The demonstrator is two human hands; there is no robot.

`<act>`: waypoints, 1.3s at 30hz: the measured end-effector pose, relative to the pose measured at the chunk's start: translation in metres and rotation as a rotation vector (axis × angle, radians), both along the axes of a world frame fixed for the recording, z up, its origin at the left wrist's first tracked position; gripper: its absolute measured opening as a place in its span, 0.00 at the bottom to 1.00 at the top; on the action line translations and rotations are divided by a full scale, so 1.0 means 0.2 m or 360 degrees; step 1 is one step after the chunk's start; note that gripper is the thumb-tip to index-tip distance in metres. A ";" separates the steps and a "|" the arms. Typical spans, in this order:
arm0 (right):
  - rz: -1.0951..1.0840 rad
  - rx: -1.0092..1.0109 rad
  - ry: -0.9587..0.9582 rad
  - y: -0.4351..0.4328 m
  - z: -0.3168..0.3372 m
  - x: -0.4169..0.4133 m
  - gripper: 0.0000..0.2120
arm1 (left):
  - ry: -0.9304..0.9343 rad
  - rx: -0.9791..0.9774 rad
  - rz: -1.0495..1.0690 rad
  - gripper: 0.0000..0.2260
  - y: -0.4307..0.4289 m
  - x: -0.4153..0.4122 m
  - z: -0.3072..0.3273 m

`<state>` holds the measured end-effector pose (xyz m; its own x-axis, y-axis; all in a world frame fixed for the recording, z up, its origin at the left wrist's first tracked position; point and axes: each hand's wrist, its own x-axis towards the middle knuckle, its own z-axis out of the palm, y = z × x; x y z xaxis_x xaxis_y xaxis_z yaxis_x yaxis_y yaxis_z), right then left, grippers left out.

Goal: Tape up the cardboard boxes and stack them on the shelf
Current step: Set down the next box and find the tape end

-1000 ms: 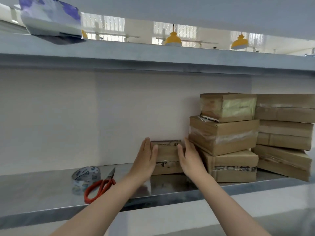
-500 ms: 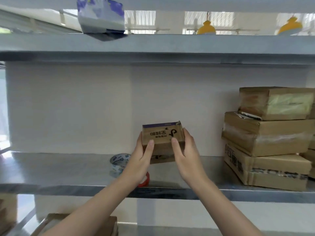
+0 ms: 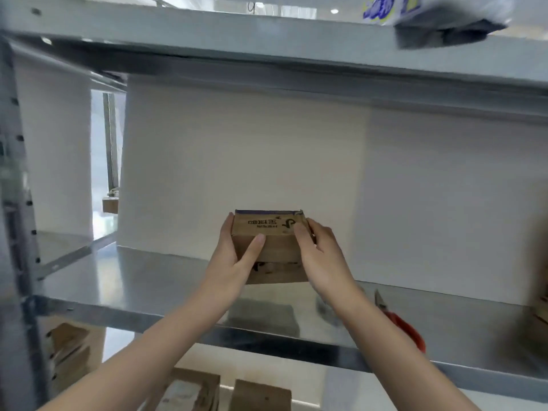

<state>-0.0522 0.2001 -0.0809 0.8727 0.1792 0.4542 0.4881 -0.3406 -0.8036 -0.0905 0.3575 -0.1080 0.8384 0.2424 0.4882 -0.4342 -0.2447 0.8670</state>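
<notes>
Holding a small cardboard box (image 3: 271, 247) between both hands, you have it up in front of the white wall (image 3: 237, 161). Your left hand (image 3: 234, 262) grips its left side. The thumb lies across the front and the fingers wrap round the side. Your right hand (image 3: 321, 256) grips the right side, with the thumb on the front near the top.

The box has black print on its front, and the print is upside down. A thin purple strip runs along its top edge. The box looks lifted a little off the shiny metal shelf (image 3: 133, 280). A dark reflection of it shows on the metal just below.

Scissors (image 3: 400, 323) with red handles lie on the shelf, just to the right of your right wrist.

Above you is an upper shelf (image 3: 267, 46), also metal. A blue and white bag (image 3: 439, 16) sits on it at the far right, and it is blurry.

Under the shiny shelf you can see more brown boxes (image 3: 189, 390). Two are near the bottom middle and some are at the left.
</notes>
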 end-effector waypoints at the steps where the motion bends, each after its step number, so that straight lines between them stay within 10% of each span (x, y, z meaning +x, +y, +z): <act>1: -0.0031 -0.0041 0.0005 0.08 0.00 0.03 0.18 | 0.0029 0.0003 0.0000 0.28 0.09 0.02 -0.01; 13: -0.0183 -0.0314 0.0423 0.20 -0.04 -0.08 0.23 | 0.0039 0.0202 -0.0148 0.26 0.46 0.06 -0.19; 18: -0.0591 -0.1329 0.0118 -0.07 0.07 -0.01 0.35 | -0.0027 0.0275 -0.0056 0.28 0.53 0.02 -0.15; 24: -0.0435 -0.1967 0.0547 -0.23 -0.02 0.12 0.51 | -0.0326 0.0123 -0.0074 0.21 0.48 -0.09 -0.06; 39: -0.0061 -0.1615 0.0217 -0.28 -0.04 0.10 0.08 | -0.0458 0.0389 -0.0229 0.12 0.38 -0.22 -0.06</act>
